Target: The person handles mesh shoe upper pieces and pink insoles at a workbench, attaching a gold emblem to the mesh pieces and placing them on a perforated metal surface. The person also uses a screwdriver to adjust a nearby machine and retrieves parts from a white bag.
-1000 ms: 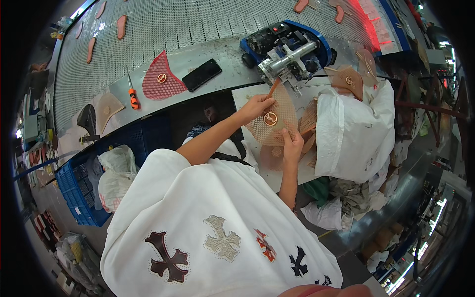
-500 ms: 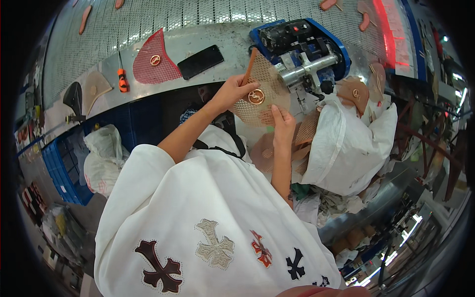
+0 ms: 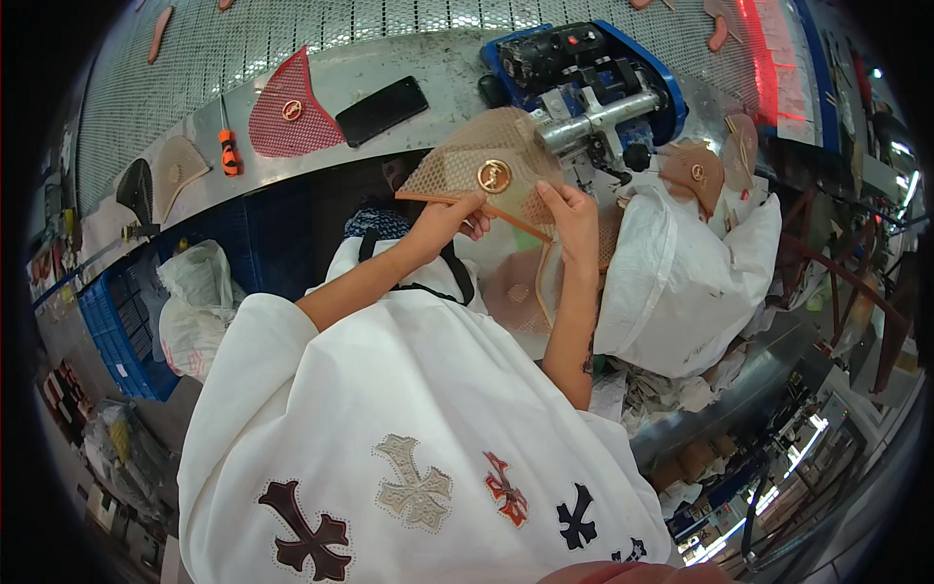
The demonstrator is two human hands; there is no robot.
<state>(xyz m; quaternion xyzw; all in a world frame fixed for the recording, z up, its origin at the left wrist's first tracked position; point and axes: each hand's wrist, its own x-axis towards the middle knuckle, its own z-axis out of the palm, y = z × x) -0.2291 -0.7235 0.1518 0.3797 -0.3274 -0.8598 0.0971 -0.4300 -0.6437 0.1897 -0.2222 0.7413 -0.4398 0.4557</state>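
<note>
Between both my hands is a beige mesh shoe-upper piece [image 3: 457,161] with a round gold emblem and an orange-brown strip along its lower edge. My left hand [image 3: 452,222] pinches that edge just below the emblem, its thumb on top. My right hand [image 3: 572,219] grips the piece's right side between thumb and fingers. The piece lies tilted in front of a small blue-based motor machine [image 3: 603,117] with a metal cylinder arm. The far right corner of the piece is close to this arm; whether they touch I cannot tell.
On the metal table edge lie a red mesh piece [image 3: 287,109], a black phone [image 3: 382,110] and an orange-handled screwdriver [image 3: 229,154]. A white sack [image 3: 671,282] bulges at the right, beside brown pieces [image 3: 696,175]. Blue crates [image 3: 122,326] stand at the left. Behind runs a mesh conveyor [image 3: 341,21].
The mesh piece has turned, so its orange strip now faces me instead of pointing away. My left hand has moved down to the near edge; my right still holds the right side.
</note>
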